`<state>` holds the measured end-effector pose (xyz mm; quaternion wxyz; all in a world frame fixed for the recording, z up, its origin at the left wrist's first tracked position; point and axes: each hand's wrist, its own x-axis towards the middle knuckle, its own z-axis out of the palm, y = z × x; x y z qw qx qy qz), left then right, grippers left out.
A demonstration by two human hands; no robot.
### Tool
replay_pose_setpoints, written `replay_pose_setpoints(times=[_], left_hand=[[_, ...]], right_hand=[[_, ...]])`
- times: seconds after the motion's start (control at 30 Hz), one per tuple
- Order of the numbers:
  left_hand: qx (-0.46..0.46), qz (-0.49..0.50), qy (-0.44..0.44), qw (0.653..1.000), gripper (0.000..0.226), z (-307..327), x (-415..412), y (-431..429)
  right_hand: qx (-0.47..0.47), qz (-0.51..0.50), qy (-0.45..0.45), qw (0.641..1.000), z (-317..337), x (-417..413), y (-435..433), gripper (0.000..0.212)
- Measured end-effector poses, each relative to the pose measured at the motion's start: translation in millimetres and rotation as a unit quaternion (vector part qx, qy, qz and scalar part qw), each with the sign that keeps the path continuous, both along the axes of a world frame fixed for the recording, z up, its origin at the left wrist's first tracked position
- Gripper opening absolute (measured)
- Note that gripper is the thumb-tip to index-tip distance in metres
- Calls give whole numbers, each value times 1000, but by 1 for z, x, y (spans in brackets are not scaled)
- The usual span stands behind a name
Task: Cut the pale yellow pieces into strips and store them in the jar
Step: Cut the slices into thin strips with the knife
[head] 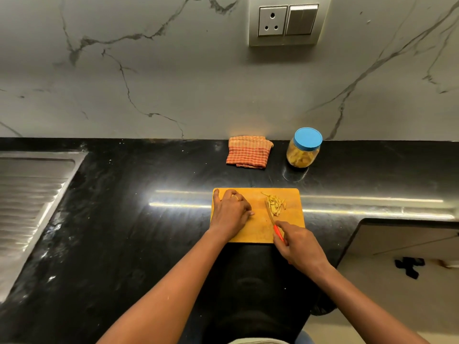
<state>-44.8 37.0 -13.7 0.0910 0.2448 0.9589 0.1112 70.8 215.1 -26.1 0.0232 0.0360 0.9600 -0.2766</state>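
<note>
Standing closed on the black counter (124, 219), one clear plastic jar with a blue lid (304, 148) held pale yellow pieces (300, 159). One heap of pale yellow strips (275, 203) lay on the single wooden cutting board (258, 230). The right hand (300, 245) gripped one red-handled knife (277, 232) beside them; the left hand (231, 212) rested there, fingers curled, its hold unclear.

Free to pass left of the cutting board (259, 232), over bare countertop (149, 180). Blocked behind by folded checked cloth (249, 152) and blue-lidded jar (303, 155) (gap between them).
</note>
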Motion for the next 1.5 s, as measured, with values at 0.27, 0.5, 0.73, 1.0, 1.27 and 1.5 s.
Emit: replay_pose_setpoints(times=[0.27,0.5,0.73,1.0,1.27,1.5], left_hand=[[-50,-67,-50,995,23,9,0,0],[-37,-104,-75,991,21,9,-9,-38],[134,37,-9,990,17,-5,-11,-51],[-48,-38,12,998,35,7,-18,-21],[-33,-65,14,997,24,1,-24,-17],[45,-13,-22,999,19,-2,-24,11]], right_hand=[[-15,-2,16,1000,3,11,-5,40],[-35,15,15,999,2,13,-13,39],[-36,21,20,999,2,11,-20,41],[-38,14,15,999,5,11,-17,41],[-37,11,10,999,4,10,-16,43],[-26,0,16,1000,4,7,-15,43]])
